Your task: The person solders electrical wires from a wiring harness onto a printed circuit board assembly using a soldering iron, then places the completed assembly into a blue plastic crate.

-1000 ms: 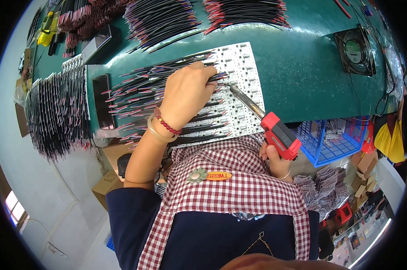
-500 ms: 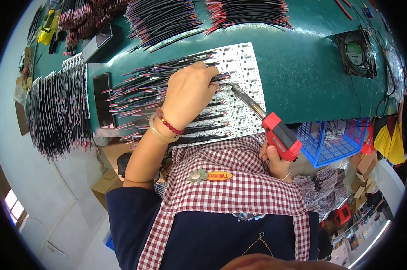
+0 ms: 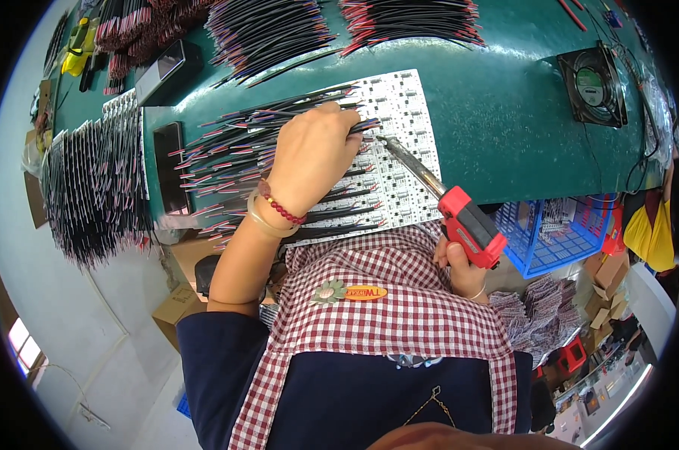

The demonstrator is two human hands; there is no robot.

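My left hand (image 3: 317, 150) pinches a black cable (image 3: 366, 126) whose stripped coloured wire ends lie over a white circuit board panel (image 3: 407, 150). My closed right hand (image 3: 463, 270) holds a red and black soldering gun (image 3: 473, 229) by its lower part, most of the grip hidden from view. The iron's metal tip rests close to those wire ends, at the panel's small components; whether it touches them I cannot tell. Rows of black cables (image 3: 227, 161) spread left from the panel, under and around my left hand.
Behind lie bundles of black cables (image 3: 272, 34) and red-ended ones (image 3: 411, 22). A phone (image 3: 173, 169) and a wired stack of boards (image 3: 99, 180) are at left. A black fan (image 3: 593, 86) stands at right, above a blue basket (image 3: 534, 244) beyond the table edge.
The soldering gun and its tip have shifted very slightly. My left hand stays almost in place on the cable.
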